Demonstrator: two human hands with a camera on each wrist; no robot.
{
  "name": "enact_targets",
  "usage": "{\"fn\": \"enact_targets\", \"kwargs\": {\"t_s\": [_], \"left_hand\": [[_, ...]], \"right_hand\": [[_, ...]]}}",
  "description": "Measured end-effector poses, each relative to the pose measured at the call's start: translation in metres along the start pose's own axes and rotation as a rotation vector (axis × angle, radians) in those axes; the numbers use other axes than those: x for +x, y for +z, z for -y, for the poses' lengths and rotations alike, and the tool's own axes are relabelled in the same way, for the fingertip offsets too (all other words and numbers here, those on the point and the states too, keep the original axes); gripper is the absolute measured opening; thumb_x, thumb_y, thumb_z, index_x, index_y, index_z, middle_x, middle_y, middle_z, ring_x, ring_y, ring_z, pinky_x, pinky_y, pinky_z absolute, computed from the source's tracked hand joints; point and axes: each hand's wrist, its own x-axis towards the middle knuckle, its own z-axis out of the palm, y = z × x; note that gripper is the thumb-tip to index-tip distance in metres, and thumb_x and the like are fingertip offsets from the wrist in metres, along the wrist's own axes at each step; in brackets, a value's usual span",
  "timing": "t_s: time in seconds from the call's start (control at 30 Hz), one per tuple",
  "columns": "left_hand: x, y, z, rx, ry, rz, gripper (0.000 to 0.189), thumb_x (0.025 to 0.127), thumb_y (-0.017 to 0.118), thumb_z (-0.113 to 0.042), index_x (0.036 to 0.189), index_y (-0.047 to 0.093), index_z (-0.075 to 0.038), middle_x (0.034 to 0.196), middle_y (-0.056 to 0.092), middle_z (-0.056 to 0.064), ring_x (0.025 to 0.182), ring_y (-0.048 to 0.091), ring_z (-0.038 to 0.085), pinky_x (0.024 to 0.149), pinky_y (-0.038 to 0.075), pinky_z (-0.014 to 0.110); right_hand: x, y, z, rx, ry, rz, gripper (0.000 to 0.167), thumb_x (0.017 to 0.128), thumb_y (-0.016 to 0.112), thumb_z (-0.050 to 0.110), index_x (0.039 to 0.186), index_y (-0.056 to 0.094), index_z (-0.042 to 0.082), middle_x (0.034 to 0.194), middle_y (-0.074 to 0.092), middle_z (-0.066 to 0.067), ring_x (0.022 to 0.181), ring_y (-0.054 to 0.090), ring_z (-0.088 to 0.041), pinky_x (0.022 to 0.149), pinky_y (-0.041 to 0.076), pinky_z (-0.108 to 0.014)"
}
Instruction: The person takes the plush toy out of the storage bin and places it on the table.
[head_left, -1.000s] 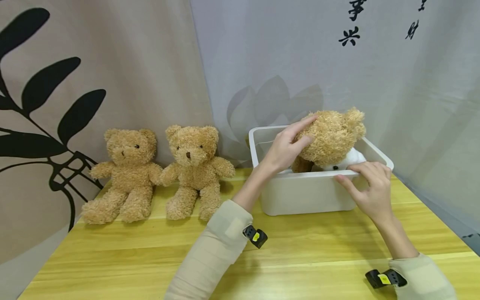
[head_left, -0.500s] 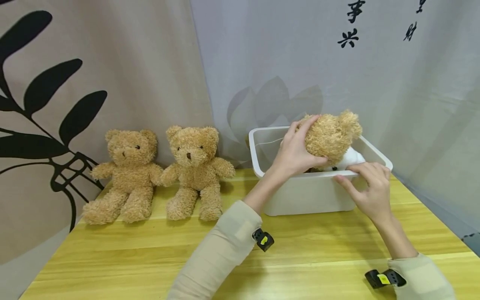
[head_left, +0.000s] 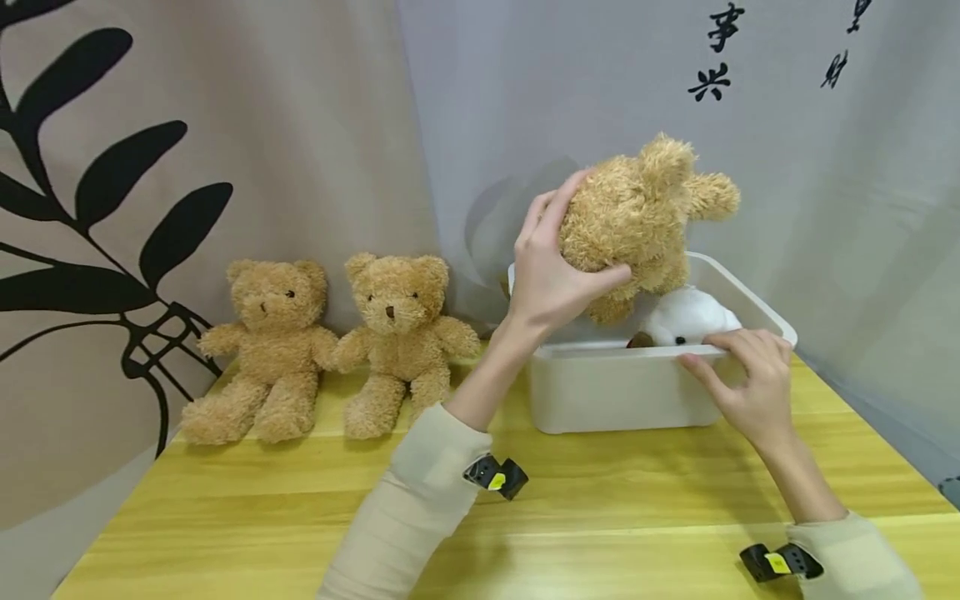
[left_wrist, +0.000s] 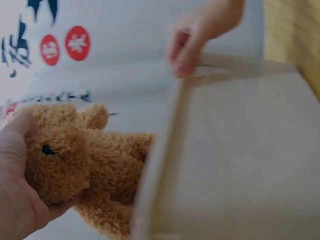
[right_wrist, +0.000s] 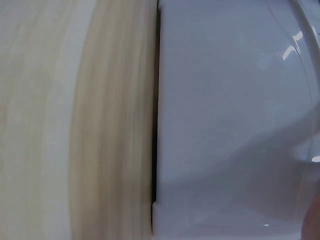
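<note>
My left hand (head_left: 551, 262) grips a tan teddy bear (head_left: 626, 221) by its head, thumb on the near side. The bear is tilted over the white plastic bin (head_left: 622, 392), its lower part overlapping the opening. In the left wrist view the bear's head (left_wrist: 57, 157) and dark eye show between thumb and fingers. At the bin's front right rim my right hand (head_left: 750, 379) pinches the edge, fingers over the top and thumb outside. Inside the bin lies a white plush toy (head_left: 688, 317) with a dark eye, partly hidden by the front wall.
Two more tan teddy bears, a left one (head_left: 277, 350) and a right one (head_left: 397, 337), sit side by side against the backdrop curtain (head_left: 315, 125). The bin stands on a wooden table (head_left: 600, 500) toward its right back.
The left hand has closed round the bear's head and raised the bear from the bin, so more of its body and the white plush toy show. The right hand stays on the rim.
</note>
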Motion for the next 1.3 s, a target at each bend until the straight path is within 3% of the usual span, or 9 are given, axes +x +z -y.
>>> {"fn": "enact_targets", "kwargs": {"t_s": [0.23, 0.4, 0.57, 0.77, 1.03, 1.3], "left_hand": [[0.01, -0.033, -0.018, -0.095, 0.159, -0.139, 0.088, 0.067, 0.085, -0.02, 0.146, 0.047, -0.004, 0.132, 0.057, 0.011, 0.121, 0.05, 0.008, 0.105, 0.042, 0.032], [0.014, -0.063, -0.029, -0.133, 0.249, -0.246, 0.078, 0.068, 0.077, -0.012, 0.14, 0.05, 0.001, 0.135, 0.058, 0.01, 0.121, 0.053, 0.013, 0.1, 0.049, 0.035], [0.017, -0.094, -0.036, -0.183, 0.342, -0.31, 0.072, 0.067, 0.068, -0.003, 0.135, 0.048, 0.01, 0.136, 0.058, 0.014, 0.122, 0.054, 0.02, 0.099, 0.051, 0.04], [0.014, -0.128, -0.043, -0.202, 0.309, -0.379, 0.072, 0.064, 0.06, -0.004, 0.133, 0.046, 0.011, 0.131, 0.057, 0.012, 0.12, 0.052, 0.026, 0.101, 0.049, 0.041], [0.006, -0.169, -0.047, -0.146, 0.367, -0.455, 0.065, 0.06, 0.055, -0.006, 0.121, 0.051, 0.013, 0.125, 0.057, 0.015, 0.117, 0.051, 0.029, 0.105, 0.044, 0.044], [-0.012, -0.209, -0.041, -0.108, 0.295, -0.51, 0.059, 0.061, 0.055, -0.003, 0.119, 0.057, 0.008, 0.121, 0.058, 0.014, 0.111, 0.053, 0.032, 0.101, 0.044, 0.039]], "right_hand": [[-0.001, 0.0, 0.0, 0.024, -0.001, -0.004, 0.069, 0.086, 0.069, 0.064, 0.085, 0.071, -0.004, 0.08, 0.068, -0.018, 0.099, 0.047, 0.008, 0.094, 0.023, -0.026], [0.0, 0.001, 0.001, 0.02, -0.005, 0.004, 0.069, 0.086, 0.068, 0.065, 0.085, 0.071, -0.004, 0.08, 0.067, -0.019, 0.097, 0.046, 0.007, 0.095, 0.022, -0.026], [-0.001, 0.001, 0.0, 0.017, -0.008, 0.004, 0.07, 0.086, 0.067, 0.065, 0.086, 0.071, -0.004, 0.08, 0.067, -0.019, 0.1, 0.045, 0.008, 0.095, 0.022, -0.027], [-0.001, 0.0, -0.001, 0.008, -0.015, -0.004, 0.071, 0.086, 0.067, 0.066, 0.085, 0.071, -0.005, 0.08, 0.067, -0.02, 0.102, 0.045, 0.01, 0.096, 0.022, -0.026], [0.0, -0.001, -0.001, 0.006, -0.004, -0.006, 0.072, 0.086, 0.067, 0.067, 0.084, 0.07, -0.005, 0.081, 0.067, -0.019, 0.104, 0.046, 0.011, 0.096, 0.022, -0.026], [0.0, 0.001, 0.001, 0.004, -0.003, -0.012, 0.073, 0.085, 0.067, 0.068, 0.084, 0.07, -0.005, 0.081, 0.067, -0.02, 0.103, 0.046, 0.012, 0.096, 0.022, -0.026]]}}
